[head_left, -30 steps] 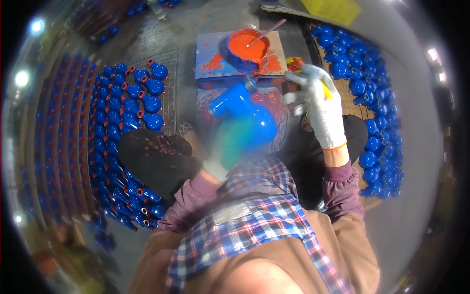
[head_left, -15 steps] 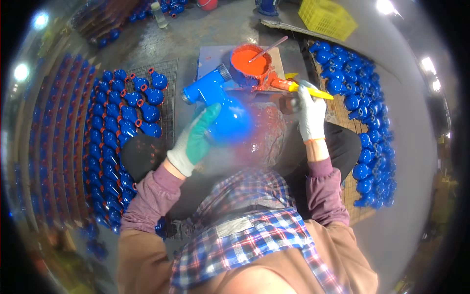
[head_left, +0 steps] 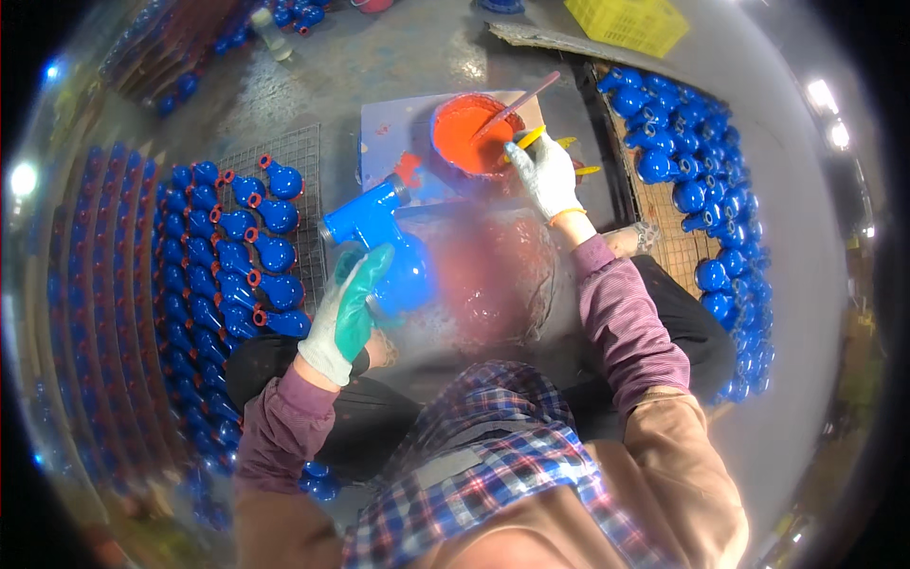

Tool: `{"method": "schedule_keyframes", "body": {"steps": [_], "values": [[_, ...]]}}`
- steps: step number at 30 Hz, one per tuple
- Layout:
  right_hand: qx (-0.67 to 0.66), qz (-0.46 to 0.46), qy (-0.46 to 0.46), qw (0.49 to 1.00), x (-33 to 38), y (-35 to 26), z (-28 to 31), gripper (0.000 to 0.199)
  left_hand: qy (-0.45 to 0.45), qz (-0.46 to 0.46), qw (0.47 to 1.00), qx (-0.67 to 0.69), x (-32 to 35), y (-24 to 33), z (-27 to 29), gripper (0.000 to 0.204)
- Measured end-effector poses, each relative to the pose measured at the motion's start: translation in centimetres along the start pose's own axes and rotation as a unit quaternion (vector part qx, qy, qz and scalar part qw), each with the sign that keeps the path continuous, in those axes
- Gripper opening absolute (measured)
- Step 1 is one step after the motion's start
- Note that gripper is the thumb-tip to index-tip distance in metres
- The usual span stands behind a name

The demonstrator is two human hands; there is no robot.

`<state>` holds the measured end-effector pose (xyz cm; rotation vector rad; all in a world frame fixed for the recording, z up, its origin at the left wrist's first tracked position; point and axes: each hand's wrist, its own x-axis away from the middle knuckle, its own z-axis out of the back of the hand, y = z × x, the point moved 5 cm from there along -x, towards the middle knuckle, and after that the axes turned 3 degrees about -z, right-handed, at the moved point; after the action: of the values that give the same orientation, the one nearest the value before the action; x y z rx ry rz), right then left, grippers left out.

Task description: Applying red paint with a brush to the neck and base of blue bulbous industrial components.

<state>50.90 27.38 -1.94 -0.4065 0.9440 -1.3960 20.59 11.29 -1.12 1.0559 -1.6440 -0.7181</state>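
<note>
My left hand (head_left: 349, 308), in a white glove with a green palm, grips a glossy blue metal casting (head_left: 403, 270). The casting has a round bulb and a tubular neck with bare ends, tilted up over the board. My right hand (head_left: 548, 175), in a white glove, is closed on a yellow-handled paintbrush (head_left: 533, 137) at the right rim of a bucket (head_left: 436, 142). Orange-red paint (head_left: 463, 133) fills that bucket, and a stick (head_left: 526, 100) leans in it. I cannot make out the brush's bristles against the paint and glove.
Rows of blue castings with orange-red ends (head_left: 275, 251) lie on a wire rack at left. More blue castings (head_left: 692, 194) cover a mesh rack at right. The bucket stands on a board (head_left: 379, 114) with a red smear. A yellow crate (head_left: 630, 27) is at the back right.
My right hand with the paintbrush has moved left to the paint bucket. My left hand and the casting sit further left and lower; the whole view has shifted somewhat too.
</note>
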Motion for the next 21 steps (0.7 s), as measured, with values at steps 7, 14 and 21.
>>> {"method": "schedule_keyframes", "body": {"steps": [7,14,21], "values": [[-0.168,-0.102,0.054,0.979,3.6,1.4,4.6,0.034,0.014,-0.064,0.995,-0.075,1.2,2.6,-3.3,0.045],[-0.390,-0.288,0.017,0.875,9.4,0.5,9.1,0.031,0.031,-0.525,0.611,-0.591,3.7,7.2,-7.2,0.068],[-0.199,-0.138,-0.149,0.959,8.3,-6.0,11.4,0.034,-0.124,-0.685,0.278,-0.662,6.1,7.9,-11.2,0.046]]}}
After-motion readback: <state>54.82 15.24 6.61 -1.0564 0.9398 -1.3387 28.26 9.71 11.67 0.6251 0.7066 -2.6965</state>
